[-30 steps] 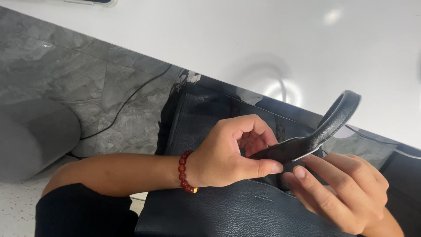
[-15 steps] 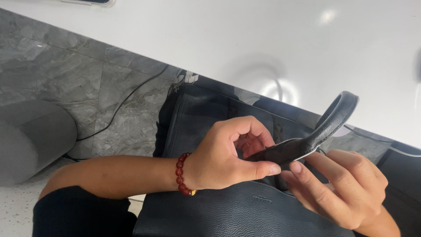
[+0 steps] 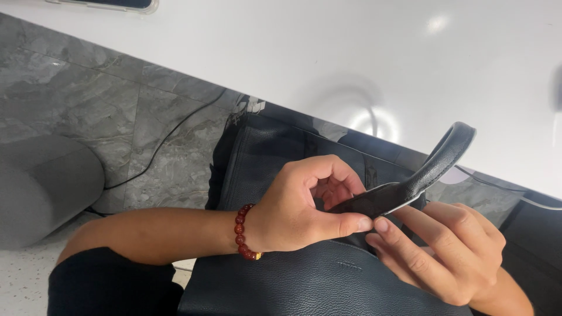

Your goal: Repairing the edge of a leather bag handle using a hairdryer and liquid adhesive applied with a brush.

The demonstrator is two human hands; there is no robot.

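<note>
- White counter [image 3: 351,52]: glossy, spans the upper part of the view; a device in a clear case [image 3: 111,4] lies at its far edge, mostly cut off.
- Grey stone floor [image 3: 76,93]: below the counter, with a dark cable [image 3: 170,134] running across it and a grey rounded seat [image 3: 41,187] at left.
- Black leather bag [image 3: 293,275]: lies on the person's lap under the counter edge, pebbled surface facing up.
- Bag handle [image 3: 433,167]: a curved black strap, rising from the bag toward the counter.
- Left hand [image 3: 298,208]: curled closed, thumb and fingers pinching the base of the handle; a red bead bracelet [image 3: 243,231] sits on the wrist.
- Right hand [image 3: 445,251]: partly open, fingertips touching the same handle base from below, just beside the left thumb.
</note>
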